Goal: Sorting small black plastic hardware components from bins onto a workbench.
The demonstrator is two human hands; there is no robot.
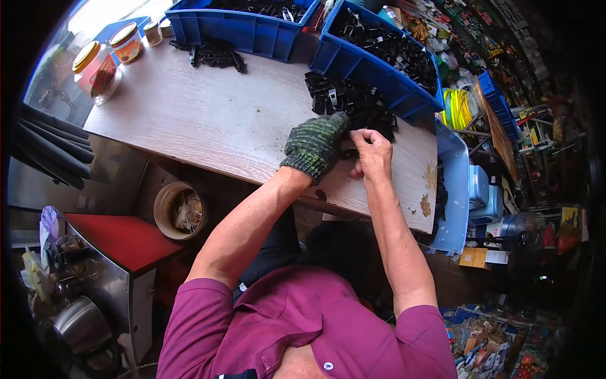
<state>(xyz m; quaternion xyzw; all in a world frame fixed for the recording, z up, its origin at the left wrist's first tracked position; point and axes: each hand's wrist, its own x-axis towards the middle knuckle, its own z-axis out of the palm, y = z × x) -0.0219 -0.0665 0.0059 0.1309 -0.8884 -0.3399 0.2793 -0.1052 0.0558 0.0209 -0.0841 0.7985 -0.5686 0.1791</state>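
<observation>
Left hand (315, 144) and right hand (375, 155) were close together above the desk (208, 110), beside a heap of black parts (360, 104).
The left, in a dark green glove (304, 150), was curled; the bare right was bent into a loose pinch. A small black piece (348, 153) showed between them, but which hand gripped it could not be told. Just beyond the heap stood a blue crate (379, 85) of black pieces.
</observation>
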